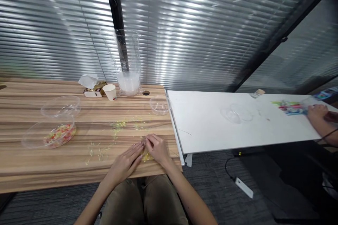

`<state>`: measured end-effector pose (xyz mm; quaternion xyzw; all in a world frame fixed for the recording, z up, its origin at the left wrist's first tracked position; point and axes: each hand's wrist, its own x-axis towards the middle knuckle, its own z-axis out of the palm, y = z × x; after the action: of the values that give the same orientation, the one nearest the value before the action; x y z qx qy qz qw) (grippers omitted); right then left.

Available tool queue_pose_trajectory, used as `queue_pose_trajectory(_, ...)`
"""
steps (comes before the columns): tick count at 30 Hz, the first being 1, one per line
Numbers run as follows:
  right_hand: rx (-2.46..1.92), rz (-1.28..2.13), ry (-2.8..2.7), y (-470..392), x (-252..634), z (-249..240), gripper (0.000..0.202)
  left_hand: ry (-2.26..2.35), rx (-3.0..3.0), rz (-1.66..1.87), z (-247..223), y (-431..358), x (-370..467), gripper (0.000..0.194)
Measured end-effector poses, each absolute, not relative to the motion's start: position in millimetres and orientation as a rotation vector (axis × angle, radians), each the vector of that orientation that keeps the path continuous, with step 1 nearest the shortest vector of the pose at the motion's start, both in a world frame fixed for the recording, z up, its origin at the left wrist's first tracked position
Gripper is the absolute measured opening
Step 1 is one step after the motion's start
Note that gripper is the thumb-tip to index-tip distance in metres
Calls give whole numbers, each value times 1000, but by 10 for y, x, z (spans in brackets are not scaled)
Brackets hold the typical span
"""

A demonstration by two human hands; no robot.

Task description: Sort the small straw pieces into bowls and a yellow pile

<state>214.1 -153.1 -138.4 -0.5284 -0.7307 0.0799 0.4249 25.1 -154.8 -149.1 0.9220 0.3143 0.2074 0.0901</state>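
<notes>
My left hand (128, 160) and my right hand (157, 150) meet at the fingertips, low over the wooden table (126, 167) near its front edge. The fingers of both are pressed together around something small that I cannot make out. Under and between the hands lie thin yellow strips (147, 157), partly covered. More loose yellow-green strips (119, 125) are scattered on the wood beyond my hands, and pale ones (101, 152) lie to their left. A clear round container (160, 104) stands at the table's right edge, past my right hand.
On the left, a clear container (59, 135) holds red and yellow bits; another clear container (60, 106) is behind it. A tissue pack (93, 88), a paper cup (110, 92) and a bagged white stack (128, 82) line the back. Another person's hand (318, 112) is over the white table (208, 123).
</notes>
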Motion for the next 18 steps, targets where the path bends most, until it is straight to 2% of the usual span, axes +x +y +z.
queue_pose_trajectory(9,-1313,195,-1838,-1536,2142,-1396,20,910,2695,626,-1512,-1554,202,39)
queue_pose_trajectory(18,-1307,246,-1856,-1549,2137,-1413,18,855,2742,635,-1463,-1543,251,41)
